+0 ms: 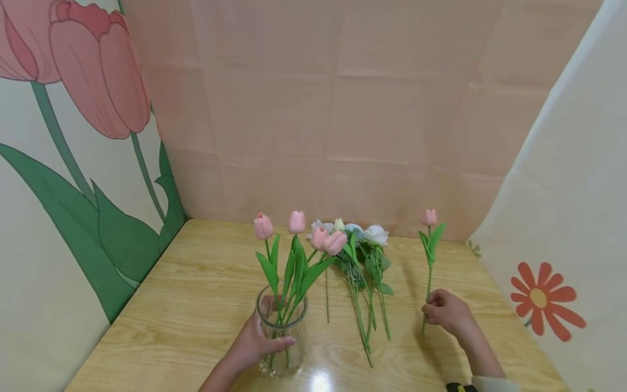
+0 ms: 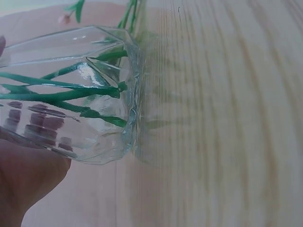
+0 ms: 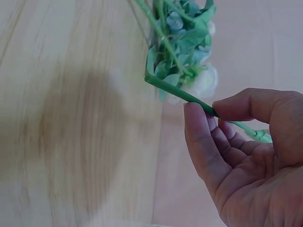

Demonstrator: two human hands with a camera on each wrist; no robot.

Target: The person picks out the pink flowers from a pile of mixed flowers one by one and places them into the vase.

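My left hand (image 1: 254, 340) grips a clear glass vase (image 1: 294, 348), its thumb across the front and its fingers behind the glass. Several pink tulips (image 1: 296, 222) lean in the vase, their green stems (image 2: 61, 94) crossing near the bottom in the left wrist view. On the right, my right hand (image 1: 448, 311) pinches the lower stem of a single pink tulip (image 1: 429, 218) between thumb and fingertips. That tulip stands upright, bloom at the top, with two green leaves. In the right wrist view the cut end of its stem (image 3: 165, 86) sticks out past the fingers.
Between the hands, a loose bunch of white and pale blue flowers (image 1: 376, 235) lies on the wooden table (image 1: 196, 305), stems pointing toward me. A pink backdrop (image 1: 343, 109) rises behind the table, with printed flower panels (image 1: 538, 297) at both sides.
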